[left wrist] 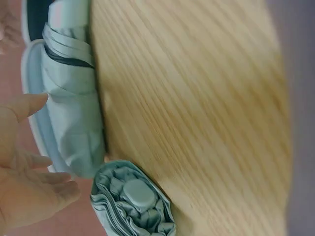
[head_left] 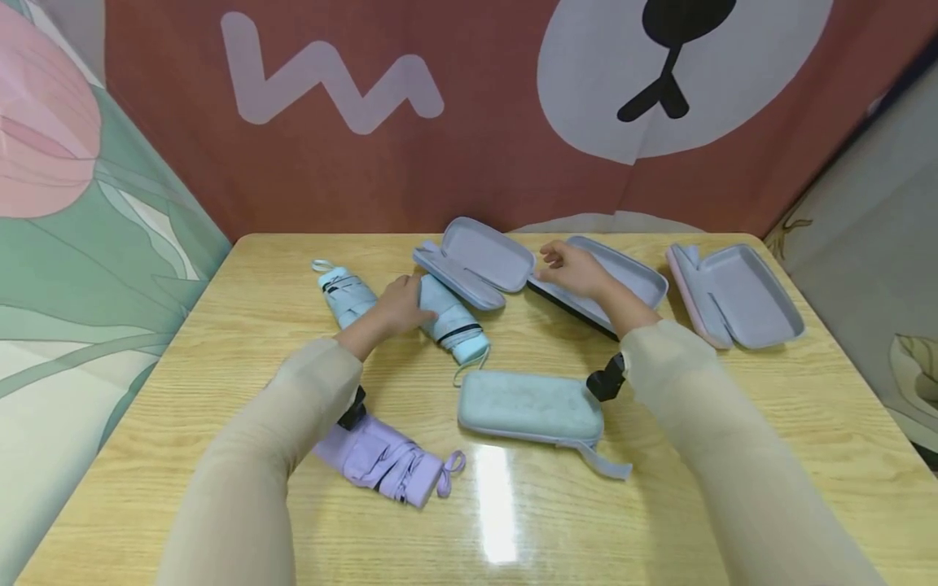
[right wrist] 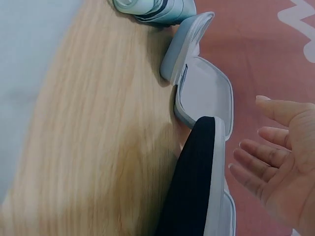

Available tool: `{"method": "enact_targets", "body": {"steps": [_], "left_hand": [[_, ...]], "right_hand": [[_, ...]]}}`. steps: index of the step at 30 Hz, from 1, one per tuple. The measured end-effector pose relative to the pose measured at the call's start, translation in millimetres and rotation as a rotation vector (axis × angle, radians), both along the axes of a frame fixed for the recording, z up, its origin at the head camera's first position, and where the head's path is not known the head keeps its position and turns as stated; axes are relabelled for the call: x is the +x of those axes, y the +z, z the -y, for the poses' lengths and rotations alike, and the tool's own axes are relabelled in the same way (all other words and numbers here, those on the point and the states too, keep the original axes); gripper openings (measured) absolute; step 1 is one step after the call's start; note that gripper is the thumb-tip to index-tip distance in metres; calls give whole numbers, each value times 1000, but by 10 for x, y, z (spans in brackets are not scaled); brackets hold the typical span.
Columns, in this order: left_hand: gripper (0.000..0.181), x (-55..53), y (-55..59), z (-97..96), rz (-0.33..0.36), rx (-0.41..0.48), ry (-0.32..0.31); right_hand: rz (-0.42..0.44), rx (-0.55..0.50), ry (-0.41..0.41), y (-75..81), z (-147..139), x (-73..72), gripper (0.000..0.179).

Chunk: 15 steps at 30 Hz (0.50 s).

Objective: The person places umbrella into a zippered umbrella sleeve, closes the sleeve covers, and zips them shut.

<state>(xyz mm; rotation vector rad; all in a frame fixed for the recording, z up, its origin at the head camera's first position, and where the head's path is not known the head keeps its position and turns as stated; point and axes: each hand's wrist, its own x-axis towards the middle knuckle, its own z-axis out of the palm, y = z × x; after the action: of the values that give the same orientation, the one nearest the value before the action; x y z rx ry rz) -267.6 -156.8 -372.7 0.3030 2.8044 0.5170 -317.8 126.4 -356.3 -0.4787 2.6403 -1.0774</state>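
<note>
My left hand (head_left: 399, 306) is over the upper end of a light blue folded umbrella (head_left: 453, 322), its thumb and fingers spread around that end. In the left wrist view the fingers (left wrist: 61, 189) are loosely extended beside the umbrella. A second light blue umbrella (head_left: 346, 291) lies to its left, partly hidden by this hand. My right hand (head_left: 575, 270) hovers with relaxed fingers over an open zip case (head_left: 626, 273), black outside and grey inside. In the right wrist view that palm (right wrist: 288, 160) shows nothing in it, apart from the case's black shell (right wrist: 192, 182).
An open grey-lined case (head_left: 487, 252) stands behind the left hand's umbrella. Another open case (head_left: 755, 297) with a pink outside is at the right. Nearer lie a closed pale green case (head_left: 528, 407) with a strap and a purple folded umbrella (head_left: 384, 460).
</note>
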Motion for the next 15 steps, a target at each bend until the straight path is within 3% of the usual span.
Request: {"method": "enact_targets", "body": {"steps": [6, 15], "left_hand": [[79, -116, -22, 22, 59, -2, 8], [83, -270, -112, 99, 147, 104, 27]], "right_hand": [[-3, 60, -4, -39, 117, -132, 56], [45, 167, -23, -49, 283, -236, 66]]}}
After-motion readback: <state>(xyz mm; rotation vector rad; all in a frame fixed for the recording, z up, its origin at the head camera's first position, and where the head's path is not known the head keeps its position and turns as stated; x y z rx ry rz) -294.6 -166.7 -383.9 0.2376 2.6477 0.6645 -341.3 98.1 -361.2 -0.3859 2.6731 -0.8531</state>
